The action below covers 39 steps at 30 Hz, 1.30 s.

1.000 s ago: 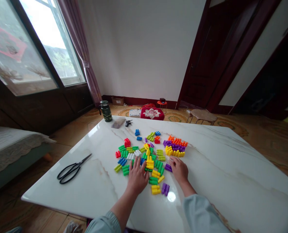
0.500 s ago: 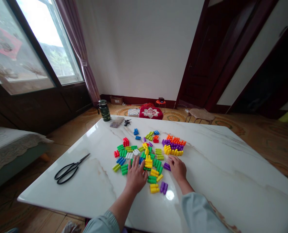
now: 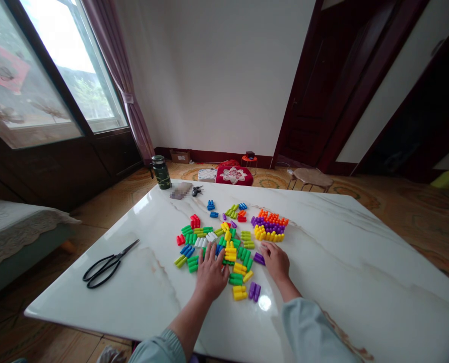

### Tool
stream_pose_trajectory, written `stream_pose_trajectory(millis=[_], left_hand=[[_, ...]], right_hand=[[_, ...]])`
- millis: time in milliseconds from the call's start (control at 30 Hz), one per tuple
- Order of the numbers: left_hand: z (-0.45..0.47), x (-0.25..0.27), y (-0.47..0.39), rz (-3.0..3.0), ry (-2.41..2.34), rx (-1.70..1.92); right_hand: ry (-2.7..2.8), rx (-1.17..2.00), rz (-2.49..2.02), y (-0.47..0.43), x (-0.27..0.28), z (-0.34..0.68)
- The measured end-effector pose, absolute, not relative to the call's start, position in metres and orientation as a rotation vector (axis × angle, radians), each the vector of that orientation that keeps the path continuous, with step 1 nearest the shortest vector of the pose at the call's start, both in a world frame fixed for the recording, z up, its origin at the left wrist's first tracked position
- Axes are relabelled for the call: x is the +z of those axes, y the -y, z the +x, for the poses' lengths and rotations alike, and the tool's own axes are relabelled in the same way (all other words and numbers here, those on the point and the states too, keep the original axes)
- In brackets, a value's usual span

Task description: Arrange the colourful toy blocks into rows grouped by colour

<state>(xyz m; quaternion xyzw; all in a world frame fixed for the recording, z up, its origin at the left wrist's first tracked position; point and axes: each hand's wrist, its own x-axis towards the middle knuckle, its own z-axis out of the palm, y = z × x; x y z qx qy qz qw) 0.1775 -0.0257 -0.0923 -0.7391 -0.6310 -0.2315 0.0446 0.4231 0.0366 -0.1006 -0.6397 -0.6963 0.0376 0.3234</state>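
Observation:
My left hand (image 3: 211, 274) lies over the front part of a loose pile of plastic building pieces, fingers spread and palm down. Under and around its fingertips are green pieces (image 3: 193, 263), a blue piece (image 3: 218, 249) and yellow pieces (image 3: 231, 254). To the right of the pile, my right hand (image 3: 277, 262) rests on the table with its fingers loosely bent; nothing shows in its grasp. A purple piece (image 3: 259, 258) lies close beside its thumb side. Just beyond its fingertips are grouped rows of yellow (image 3: 268, 233), purple (image 3: 271, 224) and orange pieces (image 3: 274, 217).
Black-handled scissors (image 3: 109, 264) lie on the left of the white marble-patterned table (image 3: 360, 272). At the far left corner stand a dark green bottle (image 3: 161, 172), a blurred-out item (image 3: 181, 190) and keys (image 3: 197, 191). A stool (image 3: 311, 177) is beyond the table.

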Motion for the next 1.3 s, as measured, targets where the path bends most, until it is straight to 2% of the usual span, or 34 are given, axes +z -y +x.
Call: stream_pose_trajectory(millis=[1300], left_hand=[[0.177,-0.0914,0.0264,-2.261,1.93,-0.699]], right_hand=[[1.809,0.123,-1.666,-0.0359,-0.1006,0.4235]])
